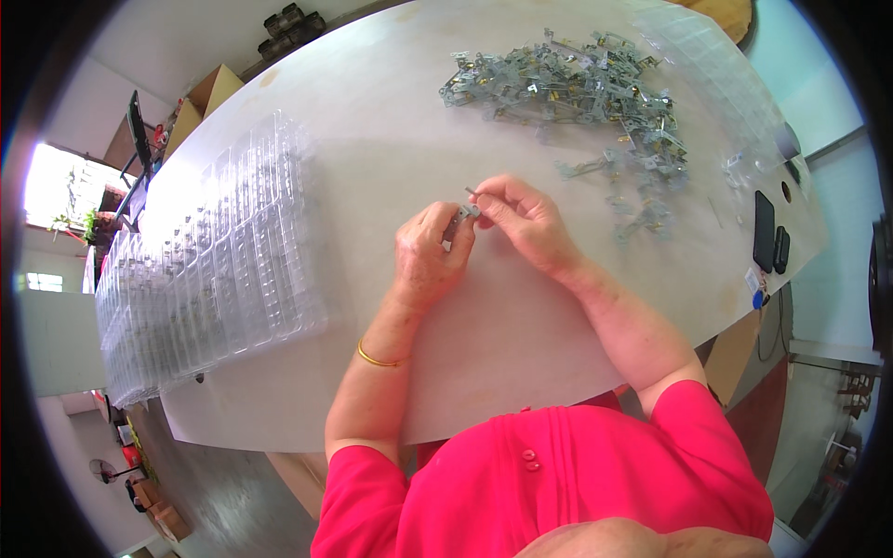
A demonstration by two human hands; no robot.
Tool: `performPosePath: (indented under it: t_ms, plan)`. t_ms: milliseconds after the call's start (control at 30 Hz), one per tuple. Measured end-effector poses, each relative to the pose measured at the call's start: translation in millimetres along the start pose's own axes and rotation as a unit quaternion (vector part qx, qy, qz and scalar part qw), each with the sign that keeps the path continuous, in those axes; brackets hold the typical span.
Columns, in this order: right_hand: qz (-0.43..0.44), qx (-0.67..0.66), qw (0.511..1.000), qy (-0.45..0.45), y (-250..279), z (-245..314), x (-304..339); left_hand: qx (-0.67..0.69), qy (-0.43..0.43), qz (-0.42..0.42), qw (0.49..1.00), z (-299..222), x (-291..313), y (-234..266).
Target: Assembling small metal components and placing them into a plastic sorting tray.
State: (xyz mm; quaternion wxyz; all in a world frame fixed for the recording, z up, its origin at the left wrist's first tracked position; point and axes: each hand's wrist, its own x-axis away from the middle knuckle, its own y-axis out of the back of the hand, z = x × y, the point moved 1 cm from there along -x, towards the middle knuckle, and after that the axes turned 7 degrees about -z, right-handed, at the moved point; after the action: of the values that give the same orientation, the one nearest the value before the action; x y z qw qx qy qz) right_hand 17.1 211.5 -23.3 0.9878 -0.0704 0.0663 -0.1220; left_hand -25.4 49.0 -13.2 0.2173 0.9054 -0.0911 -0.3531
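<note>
My left hand (426, 253) and my right hand (523, 219) meet over the middle of a pale table (391, 121). Between their fingertips they pinch one small grey metal part (465, 212); a thin pin sticks out of it toward the upper left. A gold bangle (377, 358) sits on my left forearm. Beyond the hands, at the far right of the table, lies a loose heap of similar grey metal parts (586, 93).
Stacks of clear plastic blister trays (219, 260) cover the table's left side. More clear trays (716, 74) lie at the far right. Two dark flat devices (765, 231) and a blue-tagged key (757, 296) rest near the right edge. Cardboard boxes (209, 98) stand behind the table.
</note>
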Motion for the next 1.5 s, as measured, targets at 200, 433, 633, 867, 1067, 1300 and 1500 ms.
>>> performPosePath:
  t_ms: [200, 433, 633, 867, 1067, 1300, 1500]
  plan:
    - [0.001, 0.023, 0.999, -0.03, -1, 0, 1, 0.006, 0.003, 0.025, 1.0, -3, -3, 4]
    - [-0.059, -0.014, 0.998, -0.027, 6, 5, -5, 0.11, 0.159, 0.139, 0.971, 9, -5, 17]
    - [-0.088, 0.0, 0.996, 0.035, 7, -6, -7, 0.226, 0.298, 0.186, 0.908, 0, -9, 19]
    - [-0.08, 0.166, 0.975, 0.123, 0, 2, 2, 0.291, 0.308, 0.09, 0.901, 14, -4, 10]
    - [-0.074, 0.23, 0.96, 0.143, -7, 11, 6, 0.342, 0.294, 0.051, 0.891, 18, -1, 4]
    - [-0.027, 0.294, 0.928, 0.229, -6, 10, 7, 0.26, 0.258, 0.046, 0.929, 25, 4, 0]
    - [-0.005, 0.293, 0.927, 0.234, -3, 7, 5, 0.235, 0.251, 0.06, 0.937, 21, 3, 0]
